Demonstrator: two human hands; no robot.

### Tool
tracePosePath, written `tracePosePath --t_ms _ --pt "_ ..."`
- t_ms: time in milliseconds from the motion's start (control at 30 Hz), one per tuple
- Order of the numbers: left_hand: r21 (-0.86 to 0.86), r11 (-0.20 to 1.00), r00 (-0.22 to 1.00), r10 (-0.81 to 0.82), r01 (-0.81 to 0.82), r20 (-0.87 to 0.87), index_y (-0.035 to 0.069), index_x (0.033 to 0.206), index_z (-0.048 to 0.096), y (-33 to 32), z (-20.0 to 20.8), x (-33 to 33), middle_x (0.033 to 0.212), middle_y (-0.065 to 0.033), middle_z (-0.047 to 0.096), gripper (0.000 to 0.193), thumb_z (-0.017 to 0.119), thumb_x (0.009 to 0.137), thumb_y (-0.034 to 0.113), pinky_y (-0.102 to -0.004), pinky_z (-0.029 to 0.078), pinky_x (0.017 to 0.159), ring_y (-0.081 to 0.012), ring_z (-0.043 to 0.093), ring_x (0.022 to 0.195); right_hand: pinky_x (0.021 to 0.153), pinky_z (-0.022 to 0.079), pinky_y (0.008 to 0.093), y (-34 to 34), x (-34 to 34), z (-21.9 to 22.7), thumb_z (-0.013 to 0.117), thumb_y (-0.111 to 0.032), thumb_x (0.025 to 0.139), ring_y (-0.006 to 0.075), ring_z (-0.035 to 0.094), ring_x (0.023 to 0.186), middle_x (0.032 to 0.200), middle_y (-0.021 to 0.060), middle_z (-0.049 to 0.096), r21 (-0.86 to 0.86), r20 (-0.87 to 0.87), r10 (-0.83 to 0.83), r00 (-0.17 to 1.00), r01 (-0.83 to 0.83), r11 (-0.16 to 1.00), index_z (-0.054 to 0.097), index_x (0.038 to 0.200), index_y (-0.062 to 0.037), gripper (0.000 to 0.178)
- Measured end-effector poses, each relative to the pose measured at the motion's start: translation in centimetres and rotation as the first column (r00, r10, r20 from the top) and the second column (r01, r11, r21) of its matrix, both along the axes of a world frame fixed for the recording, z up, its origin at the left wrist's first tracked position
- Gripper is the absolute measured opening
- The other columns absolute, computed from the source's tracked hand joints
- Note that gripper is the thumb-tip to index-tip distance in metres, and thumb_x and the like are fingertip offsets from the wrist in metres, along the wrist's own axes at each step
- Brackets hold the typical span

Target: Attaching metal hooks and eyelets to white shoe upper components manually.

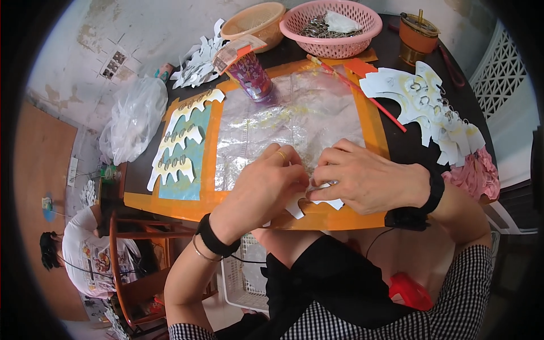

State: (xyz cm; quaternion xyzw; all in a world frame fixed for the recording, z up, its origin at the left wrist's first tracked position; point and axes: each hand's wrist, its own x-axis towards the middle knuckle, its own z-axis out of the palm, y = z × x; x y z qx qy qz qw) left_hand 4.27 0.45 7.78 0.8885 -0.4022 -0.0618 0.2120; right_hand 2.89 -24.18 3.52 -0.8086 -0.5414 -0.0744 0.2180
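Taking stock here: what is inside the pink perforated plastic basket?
The pink perforated plastic basket holds a heap of small, silvery metallic pieces, with a crumpled white bundle on top. What lies beneath the bundle or deeper down is covered.

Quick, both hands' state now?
Left hand: fingers curled at the white cut-out; fingertips hidden, grip can't be told.
Right hand: fingers bent, at the cut-out; pinch can't be told.
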Motion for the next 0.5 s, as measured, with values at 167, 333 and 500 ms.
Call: tracePosePath --t_ms 167,333,500 --pt "0.103 0.994 0.999 0.019 -0.023 0.036 0.008 0.090 0.075 -0.9 0.7 0.2 0.101 -0.0076 0.065 0.010 0.078 0.084 0.016 -0.0403 0.054 0.084 -0.0283 0.062 0.098 0.099 0.042 0.0369 0.0 0.1 0.0 0.069 -0.008 0.077 0.0215 0.055 0.111 0.105 0.0007 0.064 0.013 -0.011 -0.009 1.000 0.009 1.000 0.080 0.110 -0.0118 0.035" --pt "0.213 0.974 0.997 0.067 -0.074 0.040 0.005 0.085 0.071 -1.8 0.6 0.1 0.105 -0.0093 0.065 0.008 0.074 0.082 0.012 -0.0406 0.054 0.086 -0.0316 0.062 0.100 0.099 0.044 0.0374 -0.1 0.4 0.1 0.065 -0.003 0.073 0.0229 0.058 0.109 0.099 0.0014 0.069 0.082 -0.084 -0.017 0.996 0.024 0.996 0.080 0.101 -0.0085 0.033" --pt "0.078 0.994 0.997 0.071 -0.073 0.039 0.003 0.086 0.070 -1.2 -0.9 0.0 0.106 -0.0129 0.064 0.010 0.072 0.081 0.011 -0.0418 0.054 0.088 -0.0346 0.062 0.101 0.099 0.044 0.0377 0.0 0.3 0.1 0.064 -0.001 0.072 0.0233 0.058 0.109 0.096 0.0024 0.069 0.103 -0.087 -0.028 0.996 0.037 0.994 0.078 0.096 -0.0067 0.029"
